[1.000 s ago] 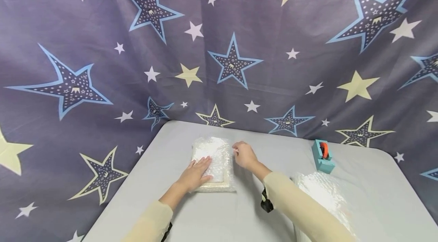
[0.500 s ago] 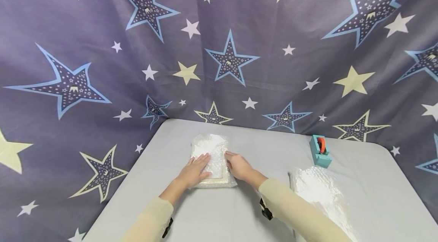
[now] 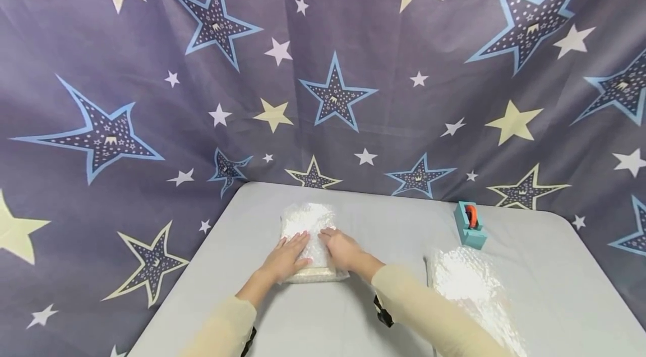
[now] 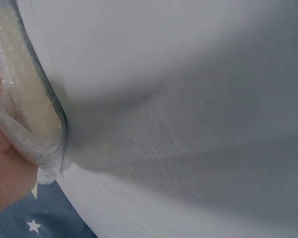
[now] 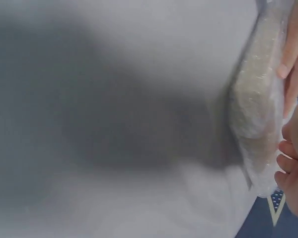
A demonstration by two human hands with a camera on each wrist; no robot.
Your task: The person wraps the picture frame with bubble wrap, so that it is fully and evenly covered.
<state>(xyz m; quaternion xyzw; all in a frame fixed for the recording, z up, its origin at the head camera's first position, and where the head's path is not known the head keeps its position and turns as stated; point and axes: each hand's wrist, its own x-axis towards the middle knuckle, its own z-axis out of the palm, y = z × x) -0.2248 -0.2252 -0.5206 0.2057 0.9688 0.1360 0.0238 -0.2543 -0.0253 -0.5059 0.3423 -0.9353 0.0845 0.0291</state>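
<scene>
A flat package in bubble wrap (image 3: 308,217) lies on the table. My left hand (image 3: 286,256) rests on its left half with the fingers spread and straight. The right hand (image 3: 341,249) touches the top of the wrap on the right side, its fingertips close to the left fingers. In the right wrist view, the right hand's fingers (image 5: 286,163) are loosely bent against the wrapped package (image 5: 256,109). The left wrist view shows the package's near side (image 4: 27,74) with a loose, clear fold of wrap at the corner beside the left hand (image 4: 7,173).
A teal tape dispenser (image 3: 469,228) with an orange-red core stands at the back right of the grey table (image 3: 393,222). Another sheet or stack of bubble wrap (image 3: 466,278) lies at the right, partly behind the right sleeve. A star-patterned cloth (image 3: 353,149) hangs behind the table.
My right hand has moved from beside the package's right edge, fingertips together, leftward onto its top. The left hand has stayed on the package. The head view has shifted slightly.
</scene>
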